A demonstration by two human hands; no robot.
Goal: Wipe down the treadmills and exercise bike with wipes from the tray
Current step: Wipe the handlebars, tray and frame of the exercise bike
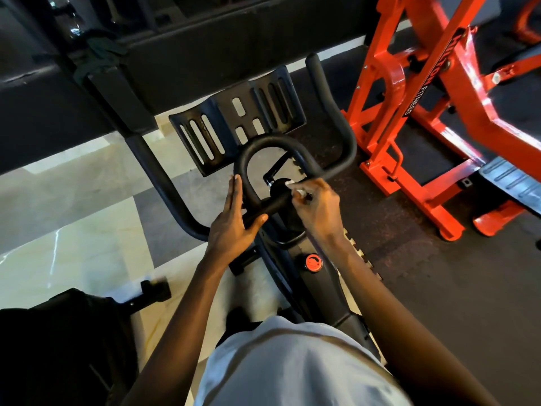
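One black padded exercise-bike handlebar point(270, 148); left hand point(234, 221) lies flat on its central loop, fingers pressed together. Right hand point(317, 208) pinches one small white wipe point(292, 184) against the bar. One orange steel weight machine point(424, 112) stands right.

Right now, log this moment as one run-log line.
target: exercise bike handlebar | left hand: flat, bracing centre loop | right hand: pinching white wipe at handlebar stem | phase: wiping
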